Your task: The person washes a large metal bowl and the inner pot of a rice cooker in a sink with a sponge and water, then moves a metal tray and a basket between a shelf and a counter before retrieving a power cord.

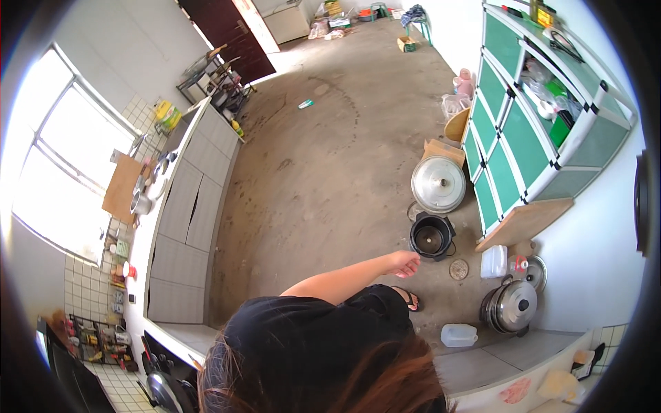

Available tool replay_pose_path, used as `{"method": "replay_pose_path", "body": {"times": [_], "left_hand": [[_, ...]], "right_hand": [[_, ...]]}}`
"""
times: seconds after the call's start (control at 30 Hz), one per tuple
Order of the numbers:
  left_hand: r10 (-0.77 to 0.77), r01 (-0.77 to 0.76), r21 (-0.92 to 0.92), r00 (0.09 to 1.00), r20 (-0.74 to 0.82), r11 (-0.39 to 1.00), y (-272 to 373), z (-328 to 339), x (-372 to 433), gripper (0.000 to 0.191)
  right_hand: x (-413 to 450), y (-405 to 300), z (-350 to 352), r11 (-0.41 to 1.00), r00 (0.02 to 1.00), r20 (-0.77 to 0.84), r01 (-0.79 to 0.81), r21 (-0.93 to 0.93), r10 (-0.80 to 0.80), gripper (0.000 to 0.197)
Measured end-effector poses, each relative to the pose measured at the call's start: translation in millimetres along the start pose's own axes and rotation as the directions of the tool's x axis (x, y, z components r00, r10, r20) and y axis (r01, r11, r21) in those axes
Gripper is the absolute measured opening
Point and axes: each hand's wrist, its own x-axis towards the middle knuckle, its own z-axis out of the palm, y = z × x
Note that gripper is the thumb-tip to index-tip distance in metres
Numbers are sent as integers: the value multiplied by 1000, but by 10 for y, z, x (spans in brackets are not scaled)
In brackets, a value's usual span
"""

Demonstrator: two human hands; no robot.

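Observation:
My left hand reaches out to the right over the floor, its fingers loosely bent with nothing visible in them. It is nearest to a black round cooker body, open at the top, with a dark inside and a cord at its side; I cannot tell that they touch. Behind the cooker stands a big metal pot with a lid. A small round perforated disc lies on the floor in front of it. My right hand is out of view. My sandalled foot shows below the hand.
A green cabinet stands at the right, a wooden board leaning at its base. Stacked lidded pots, a white plastic container and a plastic jug sit on the floor. A counter runs along the left.

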Motion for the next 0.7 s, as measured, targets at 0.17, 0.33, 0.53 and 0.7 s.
{"method": "replay_pose_path", "body": {"times": [0.17,0.33,0.53,0.7], "left_hand": [[20,-20,-21,1000,-8,1000,-83,-36,-113,32],[14,-14,-4,1000,-12,1000,-191,-57,-175,32],[47,-44,57,998,-42,997,-117,-129,-358,32],[241,-230,137,968,-73,964,-113,-275,-345,22]], "right_hand": [[-15,-309,99,973,988,-32,152,175,-149,68],[-47,-431,196,924,976,-70,218,314,-207,62],[-104,-570,281,875,972,-95,236,422,-216,55],[-294,-768,270,827,969,-129,246,505,-209,49]]}}
